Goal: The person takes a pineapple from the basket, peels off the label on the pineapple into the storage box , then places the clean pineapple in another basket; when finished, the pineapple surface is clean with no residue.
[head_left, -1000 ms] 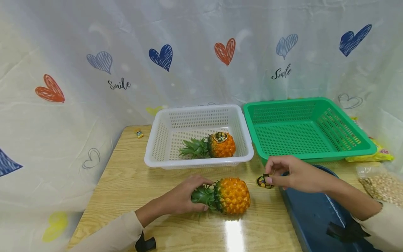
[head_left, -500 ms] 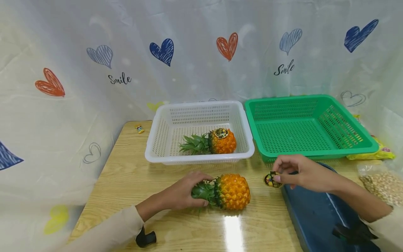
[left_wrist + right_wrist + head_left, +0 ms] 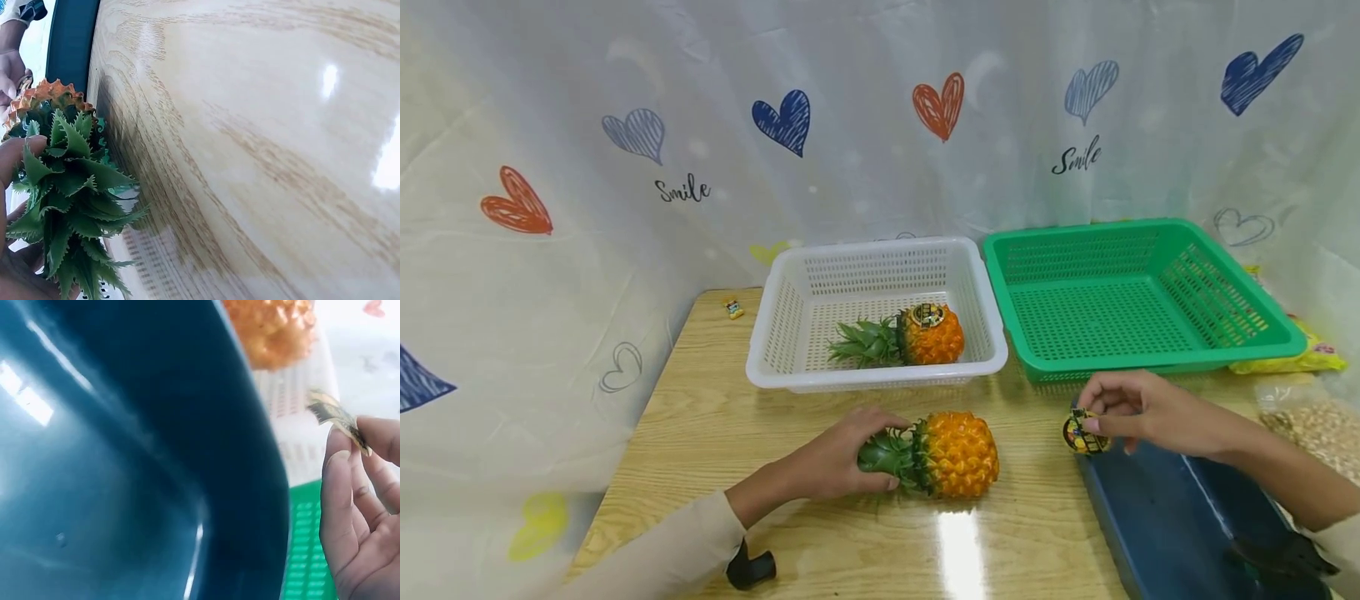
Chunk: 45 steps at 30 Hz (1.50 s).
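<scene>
Lying on its side on the table, a small orange pineapple (image 3: 962,457) has its green crown toward the left. My left hand (image 3: 842,458) grips that crown, with thumb and fingers on either side of the leaves (image 3: 75,194). Between thumb and fingertips my right hand (image 3: 1157,417) pinches a round black-and-gold sticker (image 3: 1079,437). It hangs over the upper left rim of a dark blue tub (image 3: 1142,508). In the right wrist view the sticker (image 3: 331,412) looks curled and is held apart from the tub.
A white basket (image 3: 880,382) at the back holds another pineapple (image 3: 936,340), with a similar sticker on it. Beside it stands a green basket (image 3: 1138,367). At the right are a yellow packet (image 3: 1300,358) and a clear bag of pale bits (image 3: 1311,429). A small wrapped piece (image 3: 733,309) lies far left.
My right hand has moved right with the sticker, from beside the pineapple to the tub's edge. The left hand and the pineapple have stayed in place; the view has shifted slightly.
</scene>
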Motion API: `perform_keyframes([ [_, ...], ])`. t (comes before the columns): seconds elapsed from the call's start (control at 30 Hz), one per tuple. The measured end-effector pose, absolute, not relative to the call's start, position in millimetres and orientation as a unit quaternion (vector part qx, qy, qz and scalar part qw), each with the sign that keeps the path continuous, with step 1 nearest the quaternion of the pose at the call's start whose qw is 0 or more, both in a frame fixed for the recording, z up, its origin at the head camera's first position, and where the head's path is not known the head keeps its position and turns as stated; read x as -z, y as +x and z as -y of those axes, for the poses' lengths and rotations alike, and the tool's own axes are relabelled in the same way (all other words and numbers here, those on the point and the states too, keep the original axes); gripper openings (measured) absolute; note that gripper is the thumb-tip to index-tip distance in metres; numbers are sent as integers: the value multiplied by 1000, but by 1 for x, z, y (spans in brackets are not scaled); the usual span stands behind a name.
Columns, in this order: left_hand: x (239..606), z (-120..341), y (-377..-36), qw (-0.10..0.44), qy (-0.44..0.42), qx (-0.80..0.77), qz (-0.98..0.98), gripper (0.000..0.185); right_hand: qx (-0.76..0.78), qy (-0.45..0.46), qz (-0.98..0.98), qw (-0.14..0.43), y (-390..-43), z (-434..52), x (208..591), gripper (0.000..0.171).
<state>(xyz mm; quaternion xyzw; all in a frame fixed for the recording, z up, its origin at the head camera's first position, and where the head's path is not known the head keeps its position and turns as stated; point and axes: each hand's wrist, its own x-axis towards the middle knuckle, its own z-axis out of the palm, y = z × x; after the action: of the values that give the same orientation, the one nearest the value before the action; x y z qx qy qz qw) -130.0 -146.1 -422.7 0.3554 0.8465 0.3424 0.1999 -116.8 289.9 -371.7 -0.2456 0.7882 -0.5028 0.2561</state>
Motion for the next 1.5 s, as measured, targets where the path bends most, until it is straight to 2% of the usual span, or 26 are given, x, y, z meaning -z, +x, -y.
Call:
perform_keyframes([
  [0.33,423,145,-131,197,355,-341,-848,66,492,-182,-800,290,-116,-316,384,21],
  [0.6,423,145,-131,196,353,-338,-850,65,477,-63,-815,324,-118,-321,390,38],
  [0.83,422,145,-131,200,352,-336,-850,65,469,-4,-824,319,-117,-323,393,42],
  [1.3,426,147,-132,192,353,-332,-853,64,444,27,-843,304,-115,-308,414,43],
  [1.5,426,146,-132,192,356,-329,-853,64,441,24,-846,298,-116,-307,414,53],
])
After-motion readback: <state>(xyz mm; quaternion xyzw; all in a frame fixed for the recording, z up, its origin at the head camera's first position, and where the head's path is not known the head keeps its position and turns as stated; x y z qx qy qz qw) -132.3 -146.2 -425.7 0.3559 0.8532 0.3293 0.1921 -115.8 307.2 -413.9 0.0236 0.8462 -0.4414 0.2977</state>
